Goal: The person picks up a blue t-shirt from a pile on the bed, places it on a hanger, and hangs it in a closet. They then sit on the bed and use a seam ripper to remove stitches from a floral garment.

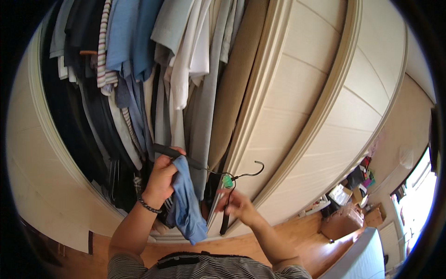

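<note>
My left hand (160,179), with a dark beaded bracelet at the wrist, is closed around one padded dark arm of a clothes hanger (197,164). A blue garment (189,202) is draped over that arm and hangs down beside the hand. The hanger is tilted, its metal hook pointing right, and a green piece sits at its neck. My right hand (238,204), slightly blurred, has its fingers apart next to the hanger's other arm, which points down. Whether those fingers touch it, I cannot tell.
Shirts and trousers (181,69) hang packed in the open wardrobe ahead. Cream panelled sliding doors (278,125) stand to the right. A suitcase (343,221) and boxes lie farther right on the wood floor (288,232), near a pale blue mattress-like edge (355,258) and a bright window.
</note>
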Tool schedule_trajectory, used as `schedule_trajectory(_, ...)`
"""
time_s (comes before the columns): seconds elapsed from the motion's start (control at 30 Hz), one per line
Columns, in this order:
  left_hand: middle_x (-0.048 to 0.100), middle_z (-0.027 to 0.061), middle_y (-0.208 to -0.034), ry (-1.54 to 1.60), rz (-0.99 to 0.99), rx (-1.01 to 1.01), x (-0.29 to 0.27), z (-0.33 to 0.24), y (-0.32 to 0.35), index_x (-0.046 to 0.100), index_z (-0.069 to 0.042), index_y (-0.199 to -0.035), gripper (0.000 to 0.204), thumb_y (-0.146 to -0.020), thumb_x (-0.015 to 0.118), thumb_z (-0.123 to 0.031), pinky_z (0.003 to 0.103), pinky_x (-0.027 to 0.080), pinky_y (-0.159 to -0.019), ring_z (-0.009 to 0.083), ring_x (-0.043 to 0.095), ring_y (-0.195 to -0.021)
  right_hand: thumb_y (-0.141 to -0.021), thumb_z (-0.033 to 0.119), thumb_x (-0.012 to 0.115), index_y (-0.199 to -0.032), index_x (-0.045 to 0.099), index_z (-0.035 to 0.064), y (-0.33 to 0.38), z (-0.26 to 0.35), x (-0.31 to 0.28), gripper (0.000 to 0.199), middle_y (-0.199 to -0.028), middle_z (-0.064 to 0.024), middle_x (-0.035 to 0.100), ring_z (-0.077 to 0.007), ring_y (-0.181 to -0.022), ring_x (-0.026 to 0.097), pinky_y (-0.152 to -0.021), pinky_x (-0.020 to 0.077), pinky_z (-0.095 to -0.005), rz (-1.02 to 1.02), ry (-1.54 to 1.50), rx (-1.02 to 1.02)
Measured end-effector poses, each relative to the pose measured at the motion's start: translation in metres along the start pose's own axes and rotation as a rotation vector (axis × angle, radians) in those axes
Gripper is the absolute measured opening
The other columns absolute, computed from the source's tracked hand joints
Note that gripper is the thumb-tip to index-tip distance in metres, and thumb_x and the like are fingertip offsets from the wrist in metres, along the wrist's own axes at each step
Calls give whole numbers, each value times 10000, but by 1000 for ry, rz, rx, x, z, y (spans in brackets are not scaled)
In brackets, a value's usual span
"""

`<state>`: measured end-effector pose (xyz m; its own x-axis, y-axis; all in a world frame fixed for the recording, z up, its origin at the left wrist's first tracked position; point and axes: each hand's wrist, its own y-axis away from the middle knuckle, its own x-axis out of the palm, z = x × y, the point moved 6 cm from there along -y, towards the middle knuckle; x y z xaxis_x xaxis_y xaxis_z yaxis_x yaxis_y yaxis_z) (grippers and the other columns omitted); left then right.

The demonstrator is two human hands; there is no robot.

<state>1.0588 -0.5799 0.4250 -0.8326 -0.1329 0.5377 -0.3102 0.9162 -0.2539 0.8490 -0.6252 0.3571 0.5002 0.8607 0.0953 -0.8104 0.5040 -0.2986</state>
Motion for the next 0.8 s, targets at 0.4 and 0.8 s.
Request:
schedule_trajectory(0.4, 564, 174, -635, -1487, 120, 425, 3, -30, 41, 538, -33, -974, 195, -782, 569, -14, 400, 445, -555, 347, 568, -610, -943, 391, 453, -966, 536, -8, 19, 57, 27, 408, -519, 31, 308, -77, -447, 247, -405, 220, -225, -500, -374, -403)
schedule_trajectory(0.8, 617, 22, -863, -421, 107, -202, 1, -83, 44, 603, -55, -960, 129, -877, 514, -96, 281, 499, -733, 126, 598, -805, -937, 452, 425, -992, 566, 32, -23, -11, 144, 447, -642, 1, 343, -153, -623, 363, -608, 324, -280, -552, -419, -658)
